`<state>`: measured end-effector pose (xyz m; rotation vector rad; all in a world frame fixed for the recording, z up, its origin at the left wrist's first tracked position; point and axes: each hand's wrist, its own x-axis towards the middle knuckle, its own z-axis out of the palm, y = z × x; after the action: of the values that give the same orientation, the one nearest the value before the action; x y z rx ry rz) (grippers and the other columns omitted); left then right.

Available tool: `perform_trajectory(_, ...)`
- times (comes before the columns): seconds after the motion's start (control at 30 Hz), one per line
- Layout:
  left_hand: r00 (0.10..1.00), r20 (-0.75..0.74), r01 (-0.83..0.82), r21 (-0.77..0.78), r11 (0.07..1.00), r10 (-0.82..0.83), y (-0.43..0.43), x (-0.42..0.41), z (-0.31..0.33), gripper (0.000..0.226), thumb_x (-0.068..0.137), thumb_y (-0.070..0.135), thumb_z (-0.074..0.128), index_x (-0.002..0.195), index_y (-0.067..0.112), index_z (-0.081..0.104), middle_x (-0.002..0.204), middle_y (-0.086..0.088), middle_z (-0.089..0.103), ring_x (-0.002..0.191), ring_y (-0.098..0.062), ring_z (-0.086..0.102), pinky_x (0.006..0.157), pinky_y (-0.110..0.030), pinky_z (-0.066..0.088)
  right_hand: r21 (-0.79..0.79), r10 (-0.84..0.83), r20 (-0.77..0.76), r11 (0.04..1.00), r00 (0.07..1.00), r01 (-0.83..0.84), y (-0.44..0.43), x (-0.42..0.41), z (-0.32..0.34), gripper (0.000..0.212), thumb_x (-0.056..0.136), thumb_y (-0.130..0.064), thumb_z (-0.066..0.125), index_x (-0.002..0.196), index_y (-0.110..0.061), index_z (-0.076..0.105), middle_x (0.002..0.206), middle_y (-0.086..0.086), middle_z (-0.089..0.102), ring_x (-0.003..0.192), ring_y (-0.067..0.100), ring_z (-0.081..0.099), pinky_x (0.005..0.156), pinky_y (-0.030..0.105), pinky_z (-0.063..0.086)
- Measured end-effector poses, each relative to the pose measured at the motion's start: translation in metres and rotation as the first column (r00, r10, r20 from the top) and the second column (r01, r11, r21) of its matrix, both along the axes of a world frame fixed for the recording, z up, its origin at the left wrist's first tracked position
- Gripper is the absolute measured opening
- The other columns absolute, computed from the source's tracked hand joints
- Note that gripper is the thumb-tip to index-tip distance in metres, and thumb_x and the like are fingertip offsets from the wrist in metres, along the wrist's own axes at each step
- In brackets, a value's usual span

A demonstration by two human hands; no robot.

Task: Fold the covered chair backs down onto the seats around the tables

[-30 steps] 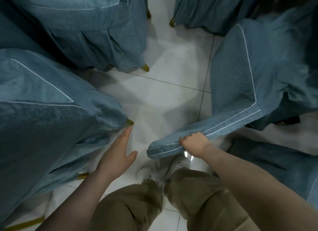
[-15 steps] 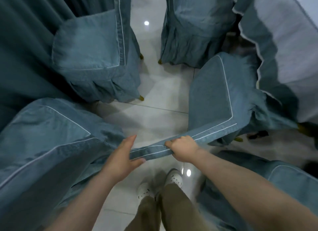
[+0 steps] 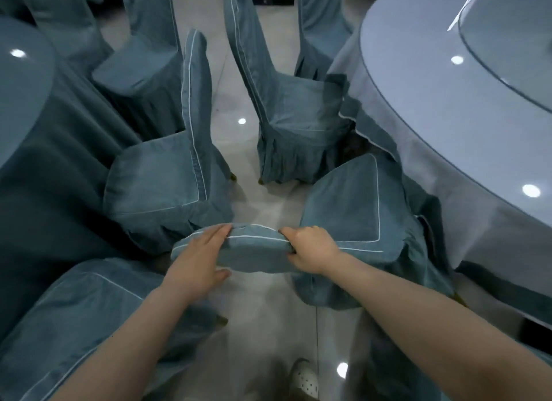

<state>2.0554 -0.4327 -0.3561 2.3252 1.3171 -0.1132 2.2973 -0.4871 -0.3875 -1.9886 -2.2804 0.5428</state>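
A chair in a blue-grey cover with white piping stands at centre right, its seat [image 3: 343,203] facing me. Its covered back top [image 3: 254,251] sticks out toward me, low and tilted. My right hand [image 3: 310,249] is closed around the right end of that top edge. My left hand [image 3: 197,257] lies on its left end with fingers stretched along the piping, thumb underneath. A second covered chair [image 3: 167,179] at centre left has its back upright. A third chair [image 3: 286,111] stands beyond, back upright too.
A round table with a light cloth [image 3: 448,126] fills the right side, a glass turntable [image 3: 513,39] on it. A dark-clothed table [image 3: 35,137] is at the left. Another covered chair [image 3: 77,320] sits at lower left. A tiled aisle [image 3: 268,326] runs between them.
The view has lifted from the floor to the tables. My left hand has moved from beside the chair back onto its top edge; my right hand has kept its grip.
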Motion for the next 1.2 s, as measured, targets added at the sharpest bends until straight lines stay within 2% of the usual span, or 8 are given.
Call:
perform_trajectory(0.17,0.997,0.054,0.040,0.125,0.991,-0.047,0.037,0.036,0.023,0.078,0.076,0.022,0.072,0.142,0.026,0.032,0.143,0.003,0.040,0.129,-0.018,0.039,0.108,-0.033,0.030,0.050,-0.130,-0.011,0.990,0.991,0.131,0.010,0.030,0.031,0.036,0.087,-0.031,0.054,0.120,-0.020,0.050,0.103,0.006,0.067,0.092,0.033,0.061,0.073,0.038,0.045)
perform_trajectory(0.33,0.997,-0.026,0.081,0.198,0.977,-0.078,0.084,0.067,0.028,0.058,0.081,0.023,0.064,0.135,0.027,0.043,0.132,0.002,0.052,0.121,-0.021,0.047,0.105,-0.040,0.034,0.066,-0.219,-0.037,0.973,0.975,0.221,0.020,0.056,0.043,0.032,0.086,-0.035,0.057,0.114,-0.021,0.051,0.103,0.006,0.067,0.093,0.033,0.060,0.074,0.037,0.045)
perform_trajectory(0.43,0.993,-0.030,0.120,0.200,0.973,-0.116,0.117,0.083,0.038,0.027,0.082,0.027,0.061,0.109,0.030,0.056,0.107,0.003,0.064,0.097,-0.021,0.058,0.081,-0.034,0.047,0.098,-0.287,-0.010,0.953,0.958,0.286,0.036,0.072,0.053,0.030,0.085,-0.037,0.058,0.109,-0.020,0.050,0.101,0.005,0.066,0.091,0.033,0.061,0.070,0.037,0.043)
perform_trajectory(0.53,0.969,-0.122,0.240,0.240,0.941,-0.216,0.145,0.103,0.047,0.013,0.083,0.034,0.060,0.093,0.030,0.052,0.096,0.003,0.065,0.090,-0.023,0.061,0.068,-0.032,0.043,0.109,-0.357,-0.003,0.928,0.934,0.355,0.050,0.085,0.062,0.033,0.084,-0.038,0.060,0.112,-0.021,0.050,0.104,0.003,0.066,0.094,0.032,0.061,0.071,0.036,0.043)
perform_trajectory(0.77,0.927,-0.198,0.368,0.301,0.880,-0.320,0.204,0.147,0.077,0.017,0.079,0.036,0.058,0.077,0.031,0.042,0.083,0.004,0.062,0.079,-0.024,0.060,0.058,-0.029,0.034,0.141,-0.478,-0.061,0.865,0.876,0.482,0.084,0.112,0.077,0.029,0.085,-0.037,0.061,0.106,-0.021,0.050,0.101,0.000,0.066,0.092,0.029,0.061,0.069,0.035,0.042)
perform_trajectory(0.9,0.888,-0.266,0.449,0.330,0.830,-0.375,0.226,0.159,0.098,0.018,0.076,0.036,0.060,0.074,0.028,0.043,0.068,0.009,0.046,0.074,-0.020,0.057,0.045,-0.026,0.021,0.162,-0.522,-0.135,0.827,0.842,0.539,0.097,0.113,0.085,0.025,0.083,-0.035,0.063,0.100,-0.022,0.049,0.093,0.001,0.066,0.086,0.029,0.060,0.065,0.031,0.035)
perform_trajectory(1.03,0.868,-0.312,0.489,0.394,0.778,-0.387,0.240,0.166,0.120,0.019,0.077,0.036,0.060,0.075,0.026,0.044,0.077,0.006,0.057,0.081,-0.023,0.061,0.053,-0.028,0.027,0.153,-0.557,-0.171,0.800,0.813,0.580,0.107,0.110,0.093,0.026,0.082,-0.035,0.064,0.097,-0.020,0.048,0.090,0.004,0.066,0.083,0.032,0.059,0.064,0.032,0.035)
perform_trajectory(1.2,0.841,-0.338,0.534,0.395,0.747,-0.423,0.243,0.172,0.128,0.015,0.077,0.033,0.057,0.073,0.027,0.043,0.083,0.003,0.064,0.081,-0.024,0.062,0.058,-0.028,0.031,0.110,-0.605,-0.151,0.776,0.782,0.621,0.107,0.105,0.089,0.028,0.083,-0.037,0.063,0.093,-0.018,0.045,0.089,0.006,0.066,0.083,0.033,0.060,0.067,0.035,0.044)
